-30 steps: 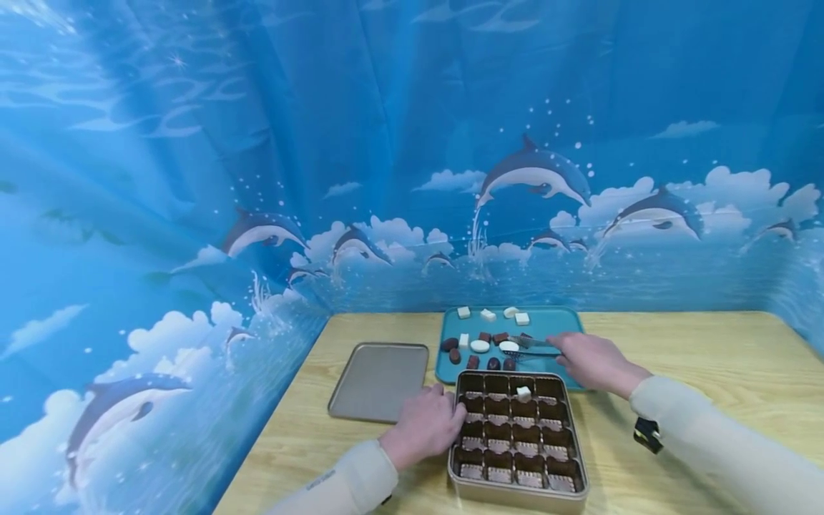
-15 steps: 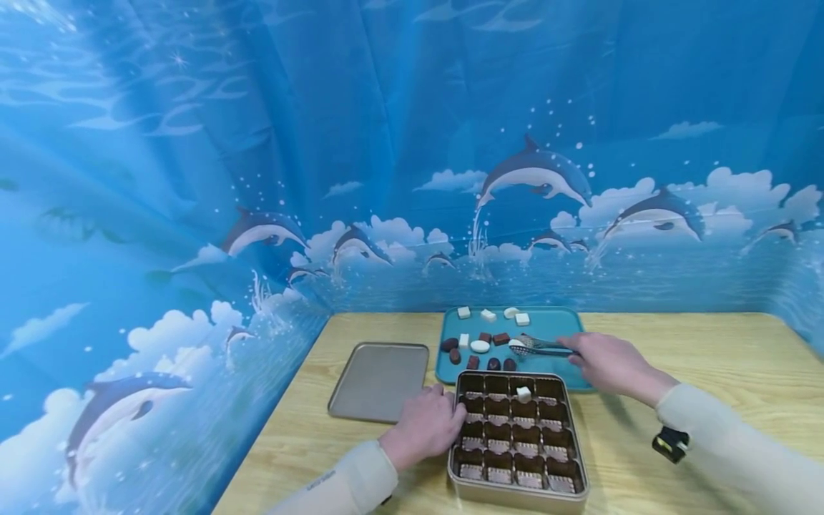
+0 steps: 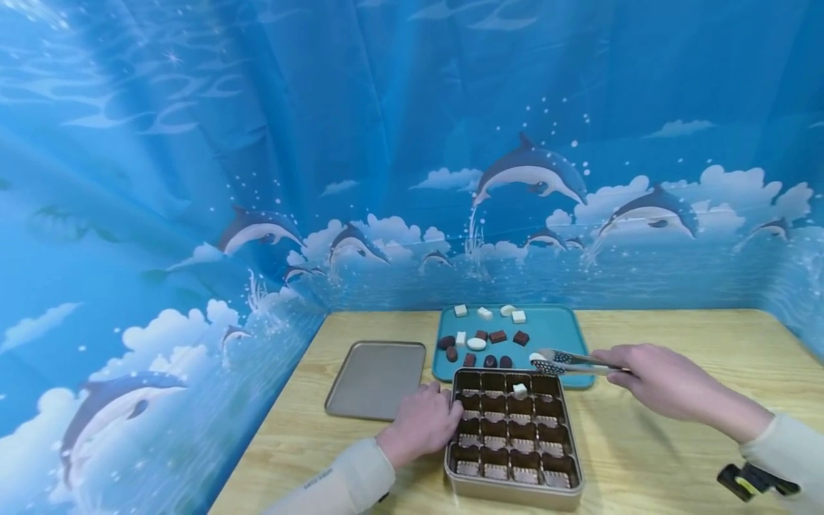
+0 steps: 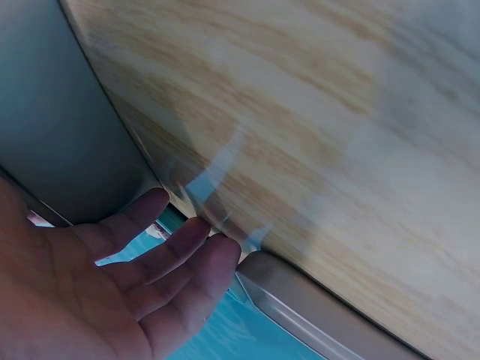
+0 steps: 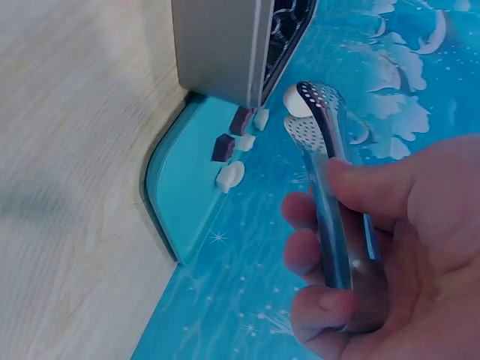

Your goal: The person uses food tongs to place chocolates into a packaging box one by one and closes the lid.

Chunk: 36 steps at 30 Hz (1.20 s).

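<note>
My right hand (image 3: 669, 379) grips metal tongs (image 5: 334, 232) with perforated ends. Between those ends sits a white oval chocolate (image 5: 295, 102), raised near the far right corner of a tin box (image 3: 513, 493). The tin carries a brown insert divided into square compartments, and a white cube-shaped chocolate (image 3: 519, 390) lies in its far row, third from the left. Against the tin's left side rests my left hand (image 3: 421, 422), its fingers loosely extended in the left wrist view. Behind the tin, a teal tray (image 3: 553, 329) bears several dark and white chocolates.
A flat metal lid (image 3: 376, 379) lies on the wooden table (image 3: 702, 343), left of the tin. A blue dolphin-print curtain (image 3: 386, 143) hangs behind the table and along its left side. The tin stands close against the tray's near edge.
My right hand has drawn the tongs back toward me and rightward, lifting the white oval chocolate off the tray to near the tin's corner. My left hand stays at the tin.
</note>
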Available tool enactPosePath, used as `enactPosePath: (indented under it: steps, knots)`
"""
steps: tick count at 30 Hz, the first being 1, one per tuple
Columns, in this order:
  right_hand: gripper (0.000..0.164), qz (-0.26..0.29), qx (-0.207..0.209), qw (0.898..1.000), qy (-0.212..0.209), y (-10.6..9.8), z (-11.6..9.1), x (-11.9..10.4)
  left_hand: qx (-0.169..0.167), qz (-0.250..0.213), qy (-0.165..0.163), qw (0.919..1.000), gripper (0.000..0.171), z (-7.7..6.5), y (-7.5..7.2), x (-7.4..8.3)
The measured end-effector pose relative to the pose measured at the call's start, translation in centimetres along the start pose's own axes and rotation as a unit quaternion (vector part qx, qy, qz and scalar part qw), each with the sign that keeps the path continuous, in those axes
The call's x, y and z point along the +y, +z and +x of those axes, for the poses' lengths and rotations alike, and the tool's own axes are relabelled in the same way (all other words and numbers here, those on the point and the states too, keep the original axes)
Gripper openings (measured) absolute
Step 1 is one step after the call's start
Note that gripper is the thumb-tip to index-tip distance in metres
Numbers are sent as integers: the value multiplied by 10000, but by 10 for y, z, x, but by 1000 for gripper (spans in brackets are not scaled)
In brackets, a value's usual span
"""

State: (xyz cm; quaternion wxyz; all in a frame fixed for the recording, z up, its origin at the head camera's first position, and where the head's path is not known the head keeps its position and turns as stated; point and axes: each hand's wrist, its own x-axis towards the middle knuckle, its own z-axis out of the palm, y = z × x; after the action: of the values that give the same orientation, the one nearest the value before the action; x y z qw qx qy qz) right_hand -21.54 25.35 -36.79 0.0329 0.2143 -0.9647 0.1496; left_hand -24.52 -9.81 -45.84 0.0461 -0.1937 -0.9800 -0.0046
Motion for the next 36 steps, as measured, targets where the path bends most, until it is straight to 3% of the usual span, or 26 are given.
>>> enactPosePath:
  steps: [10, 18, 25, 36]
  knots:
    - [46, 243, -215, 9994, 148, 3, -7, -2, -35, 6, 17, 10000, 52, -1, -4, -3]
    - [45, 1, 251, 9979, 593, 20, 7, 2, 103, -37, -61, 9999, 51, 0, 0, -3]
    - [73, -74, 286, 9973, 665, 34, 20, 18, 80, -126, -97, 9998, 50, 1, 1, -2]
    - [52, -424, 532, 9959, 600, 50, 56, 36, 53, -86, -75, 9999, 51, -1, 0, 1]
